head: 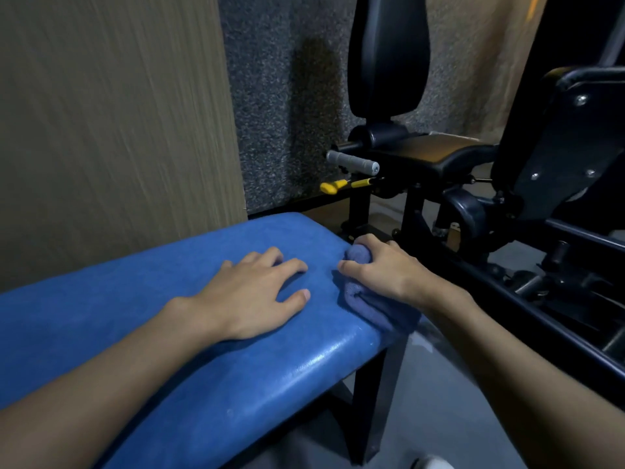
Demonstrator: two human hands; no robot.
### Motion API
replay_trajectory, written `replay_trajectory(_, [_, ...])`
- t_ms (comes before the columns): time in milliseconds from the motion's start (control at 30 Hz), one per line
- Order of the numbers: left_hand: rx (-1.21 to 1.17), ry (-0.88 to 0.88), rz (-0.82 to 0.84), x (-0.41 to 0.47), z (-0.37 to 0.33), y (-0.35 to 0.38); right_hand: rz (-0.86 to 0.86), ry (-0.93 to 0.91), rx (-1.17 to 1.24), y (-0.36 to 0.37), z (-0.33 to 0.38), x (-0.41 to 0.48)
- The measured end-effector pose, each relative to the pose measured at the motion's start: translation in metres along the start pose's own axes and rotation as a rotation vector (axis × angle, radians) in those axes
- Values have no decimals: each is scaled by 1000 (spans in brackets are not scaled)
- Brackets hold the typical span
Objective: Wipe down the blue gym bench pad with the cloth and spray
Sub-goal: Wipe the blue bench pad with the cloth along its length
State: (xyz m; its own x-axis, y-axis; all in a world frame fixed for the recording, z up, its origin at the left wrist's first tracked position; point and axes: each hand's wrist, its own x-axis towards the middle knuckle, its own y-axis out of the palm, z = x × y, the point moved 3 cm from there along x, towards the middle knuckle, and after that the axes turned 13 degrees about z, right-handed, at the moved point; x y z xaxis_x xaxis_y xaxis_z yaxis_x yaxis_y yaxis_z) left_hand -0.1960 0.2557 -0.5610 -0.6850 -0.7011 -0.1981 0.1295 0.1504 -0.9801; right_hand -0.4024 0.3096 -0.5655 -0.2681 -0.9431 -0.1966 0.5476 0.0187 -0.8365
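On the bench pad [135, 316], head view, entries placed by that pad:

1. Bench pad: blue, glossy. Its long axis runs from under my left forearm out to a rounded end on my right.
2. Cloth [368, 309]: blue-grey, bunched. It sits at the pad's right end and droops over the near edge.
3. My right hand [378, 269]: fingers curled round the cloth, grasping it and pressing it to the pad.
4. My left hand [257, 292]: released, fingers spread flat on the pad, just beside the cloth.
5. Spray: not in view.
6. Black machine [439, 157]: beyond the pad's right end, with a grey handle [351, 162] and yellow lever [333, 187].

Note: most of the pad lies left of the cloth. I judge the next stroke should run leftward along the axis, and my left hand sits in that path.
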Motion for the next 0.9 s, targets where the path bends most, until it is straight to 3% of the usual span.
replay_trajectory(167, [-24,-8,6,-6,9,-5,97,-82,-45,-3,4,16])
replay_trajectory(333, [-37,-122,74,4,27,-4,102,-126,-90,-4,-14,6])
replay_trajectory(633, [-18,-103,33,35,51,-17,176,-148,-119,0,30,106])
replay_trajectory(900, [-80,-274,76,72,108,-21,205,-194,-149,4,63,175])
